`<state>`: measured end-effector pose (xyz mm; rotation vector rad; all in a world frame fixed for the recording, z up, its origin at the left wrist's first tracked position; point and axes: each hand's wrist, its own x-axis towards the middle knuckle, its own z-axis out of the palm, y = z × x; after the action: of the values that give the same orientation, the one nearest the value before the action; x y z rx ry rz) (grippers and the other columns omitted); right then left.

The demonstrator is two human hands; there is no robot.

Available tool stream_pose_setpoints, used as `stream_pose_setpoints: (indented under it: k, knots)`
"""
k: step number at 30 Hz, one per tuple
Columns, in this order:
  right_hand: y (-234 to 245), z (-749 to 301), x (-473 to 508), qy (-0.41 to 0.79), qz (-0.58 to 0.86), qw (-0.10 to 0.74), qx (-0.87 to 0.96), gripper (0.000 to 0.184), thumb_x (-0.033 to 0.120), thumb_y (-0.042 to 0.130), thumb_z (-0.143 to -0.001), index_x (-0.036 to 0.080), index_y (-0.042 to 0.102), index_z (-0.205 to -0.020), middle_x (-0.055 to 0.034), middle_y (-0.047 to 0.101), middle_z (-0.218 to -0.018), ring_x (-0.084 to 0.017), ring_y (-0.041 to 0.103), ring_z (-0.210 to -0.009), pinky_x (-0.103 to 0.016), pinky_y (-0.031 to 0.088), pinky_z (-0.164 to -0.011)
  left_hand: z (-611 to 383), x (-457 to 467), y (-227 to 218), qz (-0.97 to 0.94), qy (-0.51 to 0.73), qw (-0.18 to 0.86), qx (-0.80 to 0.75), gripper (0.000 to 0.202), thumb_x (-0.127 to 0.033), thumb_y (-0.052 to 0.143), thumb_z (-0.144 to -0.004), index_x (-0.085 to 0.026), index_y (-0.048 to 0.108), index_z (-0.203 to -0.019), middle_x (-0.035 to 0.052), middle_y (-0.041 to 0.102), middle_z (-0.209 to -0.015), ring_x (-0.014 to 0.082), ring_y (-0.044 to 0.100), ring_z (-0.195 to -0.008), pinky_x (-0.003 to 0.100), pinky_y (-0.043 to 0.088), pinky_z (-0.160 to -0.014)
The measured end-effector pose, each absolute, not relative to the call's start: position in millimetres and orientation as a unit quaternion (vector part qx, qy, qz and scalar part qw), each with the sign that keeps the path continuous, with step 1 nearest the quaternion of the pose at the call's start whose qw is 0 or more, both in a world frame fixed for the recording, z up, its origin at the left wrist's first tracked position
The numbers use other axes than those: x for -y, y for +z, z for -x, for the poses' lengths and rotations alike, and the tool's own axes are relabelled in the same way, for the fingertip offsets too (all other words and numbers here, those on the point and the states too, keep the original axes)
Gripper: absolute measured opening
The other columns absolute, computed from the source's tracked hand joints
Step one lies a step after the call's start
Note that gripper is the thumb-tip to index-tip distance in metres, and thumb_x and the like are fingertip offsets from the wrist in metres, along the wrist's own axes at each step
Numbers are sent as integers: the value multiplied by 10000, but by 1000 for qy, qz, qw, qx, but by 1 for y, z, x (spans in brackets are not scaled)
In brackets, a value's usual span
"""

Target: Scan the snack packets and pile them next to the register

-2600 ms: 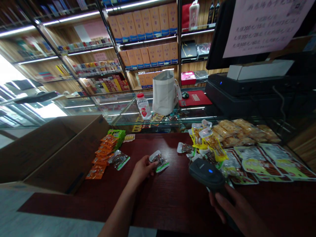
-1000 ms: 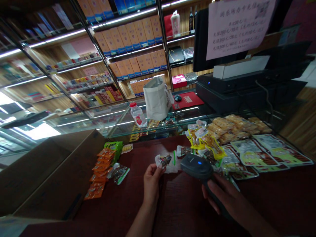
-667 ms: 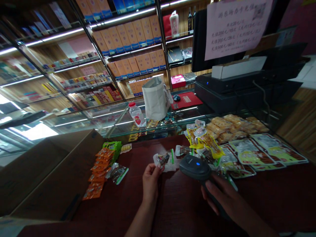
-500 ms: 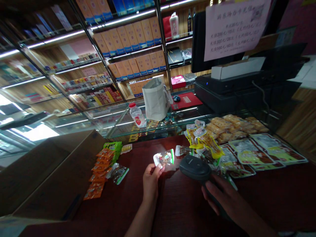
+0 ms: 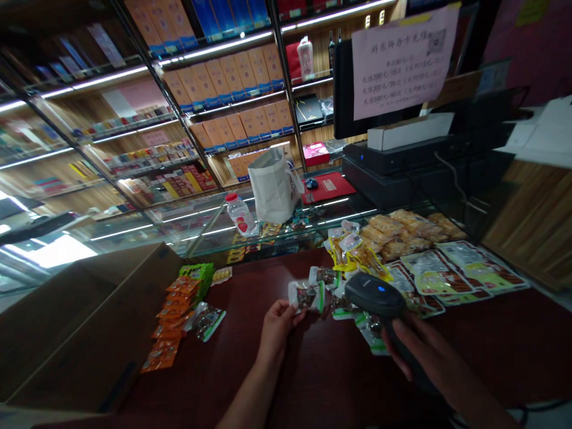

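Between the thumb and fingers of my left hand (image 5: 282, 322) is a small clear snack packet (image 5: 307, 296) with a green edge, held just above the dark red counter. My right hand (image 5: 422, 345) is wrapped round the handle of a black barcode scanner (image 5: 375, 294), whose top shows a blue light. Beneath and beside the scanner lie similar snack packets (image 5: 372, 335), partly hidden by it. Another such packet (image 5: 325, 276) touches or nearly touches the held one. To the left, a lone green-edged packet (image 5: 208, 320) rests beside a row of orange sachets (image 5: 171, 316).
An open cardboard box (image 5: 89, 322) stands at the left. Yellow-edged packets (image 5: 353, 250), wrapped pastries (image 5: 402, 229) and flat pouches (image 5: 438, 271) lie at the right. Behind are a red-capped bottle (image 5: 241, 215), a white bag (image 5: 272, 190) and a monitor (image 5: 344, 89).
My left hand has moved the packet slightly right, towards the other packets. The scanner has shifted right, its bright light on the packet has gone, and its blue light shows.
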<state>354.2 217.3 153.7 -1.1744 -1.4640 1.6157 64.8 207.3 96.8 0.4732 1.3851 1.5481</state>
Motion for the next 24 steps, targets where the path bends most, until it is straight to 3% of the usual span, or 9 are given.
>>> stream_pose_setpoints:
  k: [3, 8, 15, 24]
  knots:
    - [153, -364, -217, 599, 462, 341, 558, 560, 732, 487, -855, 195, 606, -750, 4, 545, -544, -148, 492, -506, -279, 428, -552, -71, -218, 94, -208, 600, 518, -573, 431, -267, 894, -555, -151, 507, -707, 42, 701, -703, 189, 733, -680, 247, 590, -650]
    - [143, -370, -214, 641, 432, 312, 553, 568, 754, 503, -828, 202, 624, -779, -7, 570, -571, -150, 506, -486, -272, 417, -497, -72, -232, 96, -222, 531, 550, -605, 385, -273, 846, -652, -162, 489, -746, 34, 672, -634, 201, 718, -579, 247, 566, -523]
    - [145, -367, -207, 642, 423, 316, 556, 552, 740, 510, -836, 204, 607, -746, 10, 530, -532, -134, 473, -460, -264, 395, -478, -70, -246, 92, -298, 529, 497, -620, 293, -243, 808, -694, -114, 659, -911, 51, 706, -674, 146, 697, -575, 220, 574, -566]
    - [149, -366, -202, 622, 447, 317, 559, 617, 797, 492, -799, 196, 611, -733, -1, 529, -523, -142, 475, -471, -272, 397, -485, -65, -280, 76, -338, 520, 459, -636, 295, -92, 743, -666, -108, 673, -952, -1, 656, -576, 118, 632, -476, 222, 548, -515]
